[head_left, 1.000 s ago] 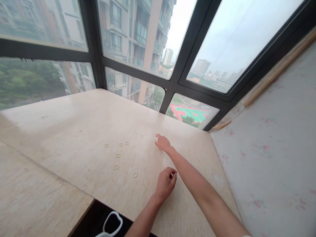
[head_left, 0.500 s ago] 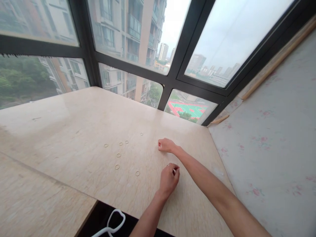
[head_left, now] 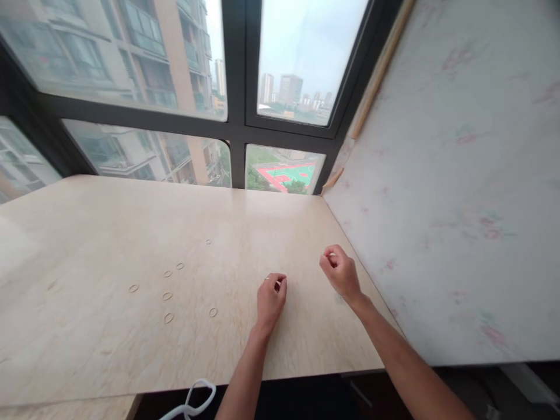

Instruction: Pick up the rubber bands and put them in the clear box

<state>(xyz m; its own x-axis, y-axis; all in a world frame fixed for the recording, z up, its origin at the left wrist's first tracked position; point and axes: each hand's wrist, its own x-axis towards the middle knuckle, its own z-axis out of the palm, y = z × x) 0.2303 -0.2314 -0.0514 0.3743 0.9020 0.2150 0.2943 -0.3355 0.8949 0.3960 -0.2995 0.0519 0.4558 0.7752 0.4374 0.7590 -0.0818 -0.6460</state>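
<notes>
My left hand [head_left: 271, 298] rests on the marble-patterned sill, its thumb and fingers curled into a pinch. Whatever it may hold is hidden, and a small shiny band shows at one finger. To the right, near the papered wall, my right hand [head_left: 342, 272] is also closed in a pinch. A tiny pale bit shows at its fingertips, too small to name. Several thin pale rings, like rubber bands, lie scattered left of my hands. The nearest to my left hand is one ring [head_left: 213, 312]; the farthest back is another ring [head_left: 209, 241].
The pale sill [head_left: 109, 233] runs back to dark window frames [head_left: 236, 134]. A flowered wall [head_left: 437, 204] bounds it on the right. Below the front edge, a white cable loop [head_left: 202, 382] hangs over a dark gap. Something faint and clear [head_left: 338, 297] lies by my right wrist.
The view has turned to the right. My right hand has come back from beyond the left hand and swung right, towards the wall. My left hand stays pinched on the sill.
</notes>
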